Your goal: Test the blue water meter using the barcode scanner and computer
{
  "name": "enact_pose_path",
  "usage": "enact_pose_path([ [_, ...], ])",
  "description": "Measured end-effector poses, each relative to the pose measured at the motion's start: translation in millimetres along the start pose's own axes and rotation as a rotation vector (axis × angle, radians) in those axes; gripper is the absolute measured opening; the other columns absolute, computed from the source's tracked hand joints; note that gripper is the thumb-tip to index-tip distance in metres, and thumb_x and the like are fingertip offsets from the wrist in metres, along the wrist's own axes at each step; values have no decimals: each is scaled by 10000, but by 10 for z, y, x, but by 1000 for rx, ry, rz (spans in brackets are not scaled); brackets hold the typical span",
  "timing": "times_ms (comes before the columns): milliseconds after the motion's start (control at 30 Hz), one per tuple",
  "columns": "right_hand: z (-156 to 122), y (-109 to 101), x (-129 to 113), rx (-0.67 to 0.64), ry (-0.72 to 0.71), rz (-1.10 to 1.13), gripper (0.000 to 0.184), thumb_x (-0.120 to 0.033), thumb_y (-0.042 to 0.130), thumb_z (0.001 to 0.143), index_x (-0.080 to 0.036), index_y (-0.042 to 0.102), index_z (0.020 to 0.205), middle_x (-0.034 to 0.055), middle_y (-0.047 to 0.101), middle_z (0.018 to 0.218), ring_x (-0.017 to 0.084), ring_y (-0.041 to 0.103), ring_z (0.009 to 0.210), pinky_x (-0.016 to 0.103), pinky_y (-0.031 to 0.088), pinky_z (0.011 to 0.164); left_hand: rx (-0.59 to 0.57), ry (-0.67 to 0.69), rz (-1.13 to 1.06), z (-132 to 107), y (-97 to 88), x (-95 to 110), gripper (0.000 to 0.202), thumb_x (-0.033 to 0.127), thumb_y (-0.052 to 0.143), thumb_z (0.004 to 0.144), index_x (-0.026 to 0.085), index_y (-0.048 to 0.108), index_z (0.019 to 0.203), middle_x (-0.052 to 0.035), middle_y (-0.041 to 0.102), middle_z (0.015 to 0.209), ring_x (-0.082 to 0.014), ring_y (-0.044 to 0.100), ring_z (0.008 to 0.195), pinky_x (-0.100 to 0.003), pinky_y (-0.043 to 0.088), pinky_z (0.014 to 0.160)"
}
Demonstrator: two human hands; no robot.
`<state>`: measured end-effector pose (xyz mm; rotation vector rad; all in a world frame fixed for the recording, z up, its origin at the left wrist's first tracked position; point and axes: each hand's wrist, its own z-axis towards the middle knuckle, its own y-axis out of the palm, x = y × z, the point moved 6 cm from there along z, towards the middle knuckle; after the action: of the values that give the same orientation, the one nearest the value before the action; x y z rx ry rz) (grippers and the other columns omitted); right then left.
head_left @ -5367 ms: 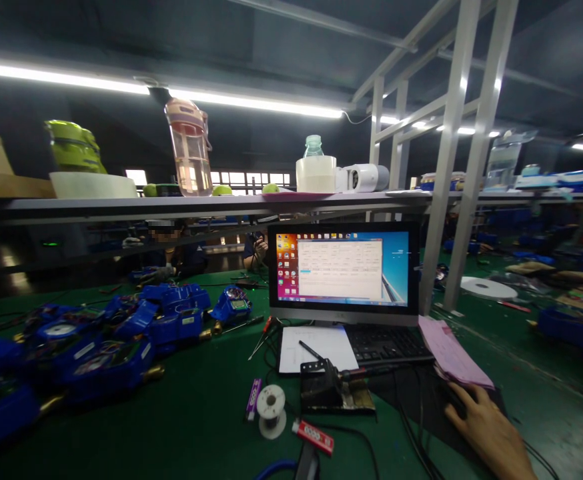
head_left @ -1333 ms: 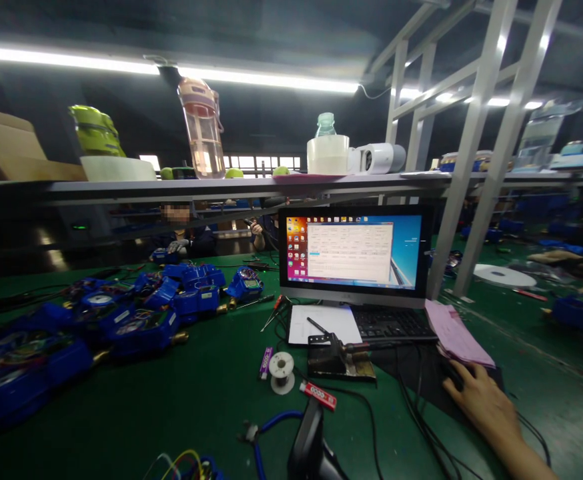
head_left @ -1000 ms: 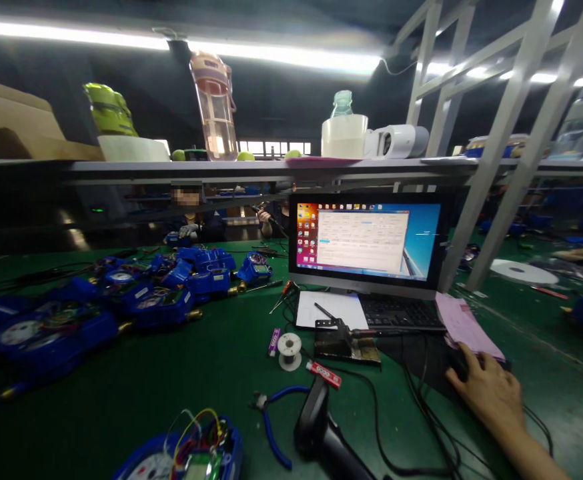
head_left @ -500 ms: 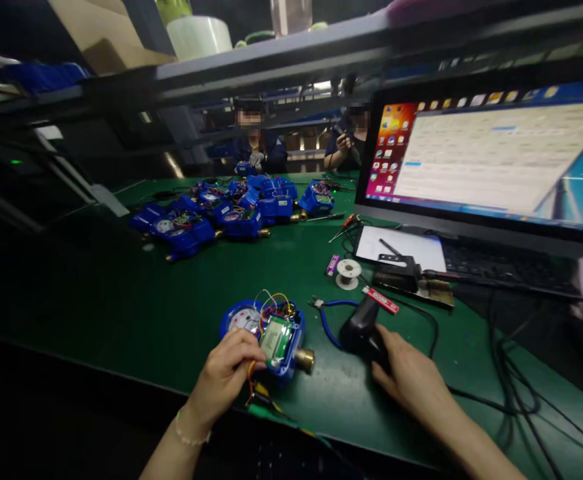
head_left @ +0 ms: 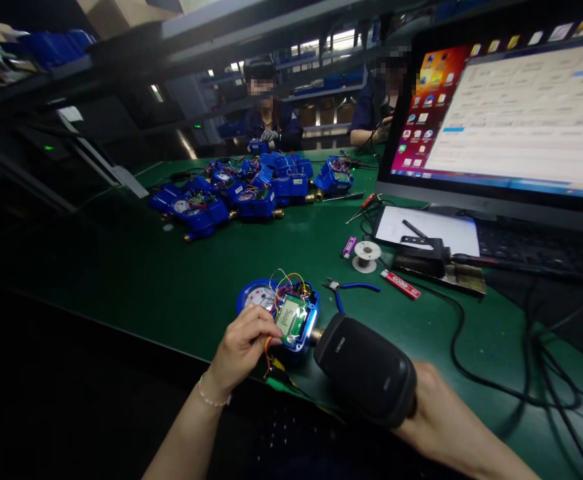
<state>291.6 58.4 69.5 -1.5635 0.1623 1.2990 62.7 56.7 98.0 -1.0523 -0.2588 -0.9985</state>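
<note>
Green bench: left hand grips meter lower centre; right hand holds scanner, nose aimed left at meter, just beside it.

Single head-worn view, aimed forward and down over green bench. Near edge filled by left hand at blue meter and right hand with black scanner, seen close. Monitor cropped at right; meter pile and seated workers seen far left.
</note>
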Motion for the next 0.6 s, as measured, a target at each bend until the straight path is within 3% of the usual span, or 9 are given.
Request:
enact_pose_path([
  [200,4,-52,5,-37,72,-40,91,-109,450,621,-177,443,680,-34,507,620,95,445,554,202,365,547,-9,-10,-6,-10,-1,-10,91,78,561,784,164,592,788,-13,537,735,-111,510,723,-230,417,636],
  [300,-5,-92,307,-49,274,-157,154,-142,455,638,-169,504,781,3,561,728,137,526,645,239,411,620,-20,-17,3,-8,2,-16,97,80,554,788,168,595,788,-13,543,731,-111,511,716,-230,416,642],
  [400,-65,-141,687,25,464,-355,409,-196,461,691,-126,475,1093,98,556,984,220,575,821,338,450,735,-20,-1,24,6,-8,4,94,88,546,793,172,587,783,-10,542,718,-105,511,697,-216,419,633],
  [500,-143,-147,906,84,512,-470,601,-177,464,693,-75,344,1273,175,465,1150,273,545,978,395,447,829,-12,46,40,11,-27,44,107,114,510,813,184,580,770,-6,547,701,-100,530,678,-182,439,607],
  [600,-193,-330,1063,160,466,-458,682,-202,529,651,-126,339,1302,158,420,1226,257,485,1101,373,419,919,4,119,77,-1,-27,62,145,232,490,834,217,600,741,-2,581,680,-111,563,657,-173,461,576],
])
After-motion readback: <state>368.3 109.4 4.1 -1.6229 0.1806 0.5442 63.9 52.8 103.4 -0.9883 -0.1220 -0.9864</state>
